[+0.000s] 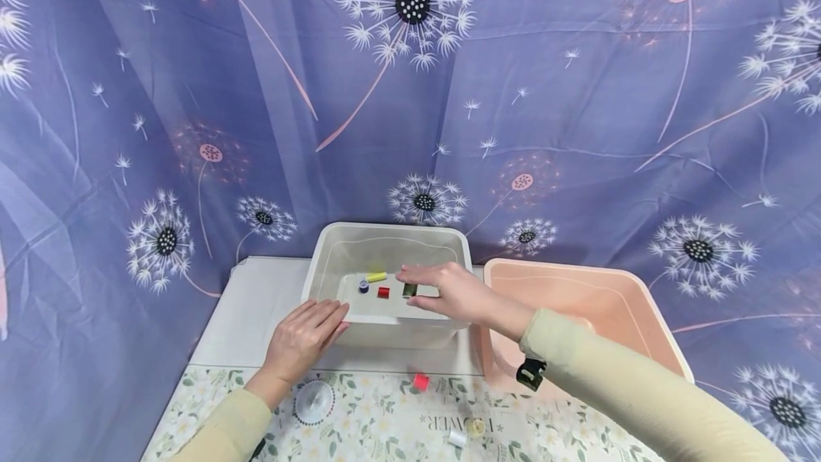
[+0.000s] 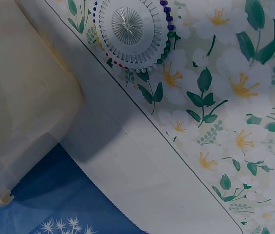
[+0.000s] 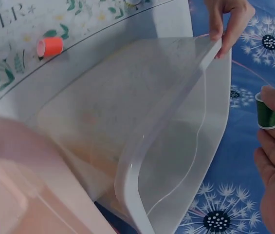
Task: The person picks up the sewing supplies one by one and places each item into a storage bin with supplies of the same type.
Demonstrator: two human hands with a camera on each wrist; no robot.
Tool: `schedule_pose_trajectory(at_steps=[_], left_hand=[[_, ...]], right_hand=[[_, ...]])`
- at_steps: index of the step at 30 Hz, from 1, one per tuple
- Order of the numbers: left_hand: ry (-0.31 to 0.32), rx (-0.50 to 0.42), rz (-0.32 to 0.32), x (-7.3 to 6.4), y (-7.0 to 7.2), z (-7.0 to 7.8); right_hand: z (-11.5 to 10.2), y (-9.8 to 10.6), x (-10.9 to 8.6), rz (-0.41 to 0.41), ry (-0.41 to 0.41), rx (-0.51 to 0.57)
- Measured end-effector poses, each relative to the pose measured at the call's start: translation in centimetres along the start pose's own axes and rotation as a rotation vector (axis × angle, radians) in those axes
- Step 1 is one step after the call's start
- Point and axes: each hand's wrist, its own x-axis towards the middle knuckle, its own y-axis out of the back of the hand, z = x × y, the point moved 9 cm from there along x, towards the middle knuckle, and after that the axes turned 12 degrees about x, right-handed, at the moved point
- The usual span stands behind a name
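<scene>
My right hand pinches a green thread spool between thumb and fingers over the white bin. Inside that bin lie a yellow spool, a dark blue spool and a red spool. At the bin's near left corner, my left hand grips the rim, its fingers over the edge and the thumb outside, as the right wrist view also shows. The left wrist view hardly catches that hand. A pin wheel with coloured pinheads lies on the tablecloth close to my left forearm.
To the right stands a peach bin, partly hidden by my right sleeve. On the floral tablecloth lie a coral spool, a white spool and a pale yellow spool. A purple dandelion curtain hangs behind the bins.
</scene>
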Motion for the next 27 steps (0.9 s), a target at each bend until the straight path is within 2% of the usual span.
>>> schedule_pose_trajectory(at_steps=[9, 27], left_hand=[[-0.002, 0.002, -0.014, -0.2, 0.0, 0.0], [-0.008, 0.016, -0.029, -0.1, -0.3, 0.0]], right_hand=[[1.3, 0.2, 1.5, -0.059, 0.008, -0.007], [5.1, 0.0, 5.3, -0.154, -0.091, -0.086]])
